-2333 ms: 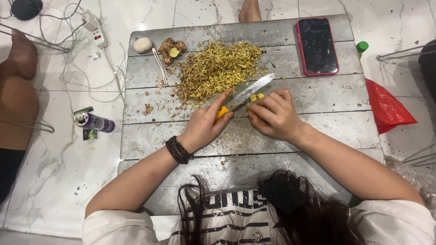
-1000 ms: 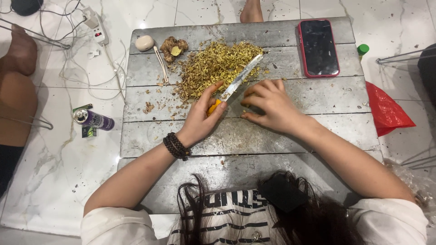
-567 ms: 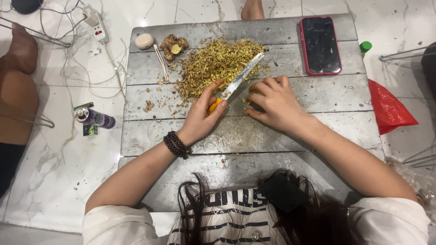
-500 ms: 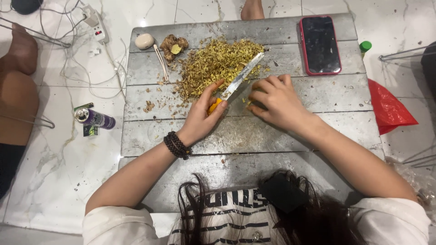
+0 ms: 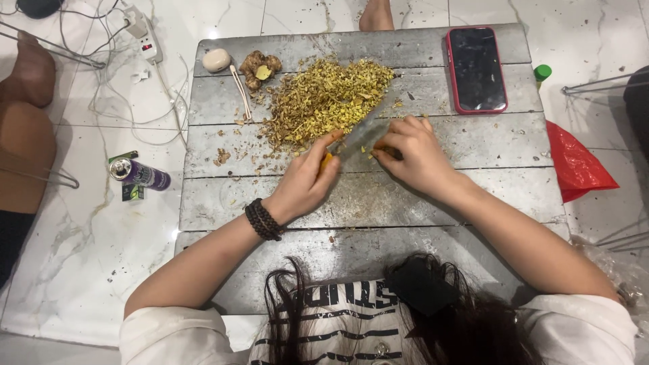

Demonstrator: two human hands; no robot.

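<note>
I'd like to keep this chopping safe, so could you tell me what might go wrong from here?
The right hand holds the small piece right beside the knife blade gripped by the left hand; a slip could nick those fingertips. The heap of chopped pieces lies near the phone, so scattered bits may land on it. The heap also nearly reaches the wooden table's far edge, so pushing more onto it may spill some.

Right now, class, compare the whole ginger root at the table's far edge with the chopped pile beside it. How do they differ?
The ginger root is one knobbly brown lump with a single pale cut face; the chopped pile is many small yellowish bits. The root takes up little of the table, while the pile spreads wide. The root lies apart from both hands; the pile lies by the knife held in the left hand. Both rest on the same grey planks.
</note>
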